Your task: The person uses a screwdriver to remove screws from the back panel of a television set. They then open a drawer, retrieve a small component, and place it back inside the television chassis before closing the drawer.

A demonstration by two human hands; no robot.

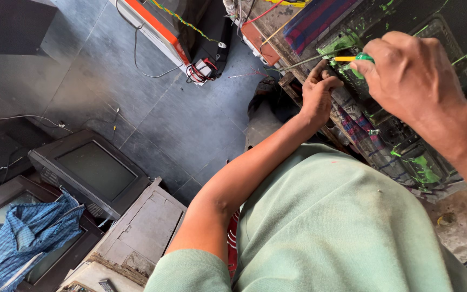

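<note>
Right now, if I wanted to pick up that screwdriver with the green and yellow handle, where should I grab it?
Probably by the green and yellow plastic handle, coming from the right, where the person's right hand grips it. The handle is the thick end; the thin metal shaft points left toward the left hand and is too slim to hold firmly.

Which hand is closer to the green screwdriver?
Right. The right hand grips the green screwdriver by its handle; the left hand rests just below its shaft.
</note>
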